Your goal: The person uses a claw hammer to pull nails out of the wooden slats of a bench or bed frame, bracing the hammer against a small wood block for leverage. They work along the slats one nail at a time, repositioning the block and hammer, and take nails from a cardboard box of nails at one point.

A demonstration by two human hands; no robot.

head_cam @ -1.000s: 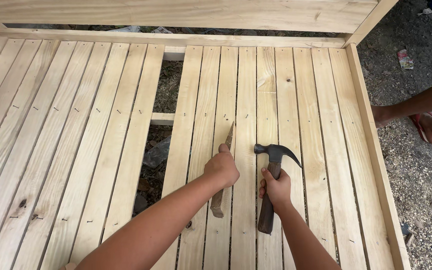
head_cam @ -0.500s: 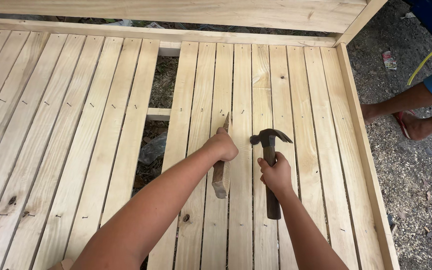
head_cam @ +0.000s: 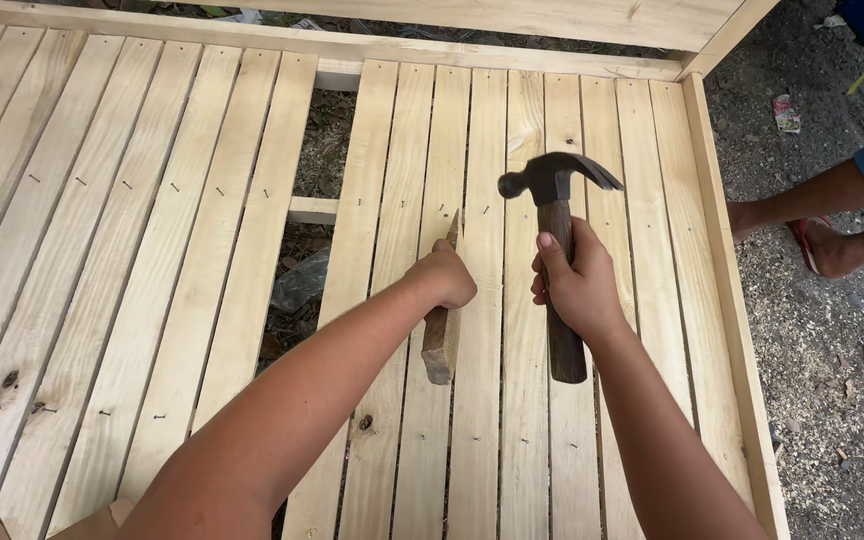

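Observation:
My right hand (head_cam: 574, 282) grips the dark wooden handle of a claw hammer (head_cam: 556, 215), its black head raised above the slats. My left hand (head_cam: 444, 275) holds a short wooden wedge (head_cam: 442, 340) on edge in the gap between two slats. The wedge's thin tip points away from me, next to a nail (head_cam: 485, 210) standing in a slat. Both hands are over the pale wooden slatted frame (head_cam: 162, 230).
A gap with no slat (head_cam: 317, 180) shows a cross-rail and the ground below. The frame's side rail (head_cam: 727, 260) runs along the right. Beyond it is gravel with another person's leg and foot (head_cam: 822, 240). Several nail heads dot the slats.
My right hand has lifted the hammer, so the head sits higher and further from me. My left hand stays on the wedge in the gap.

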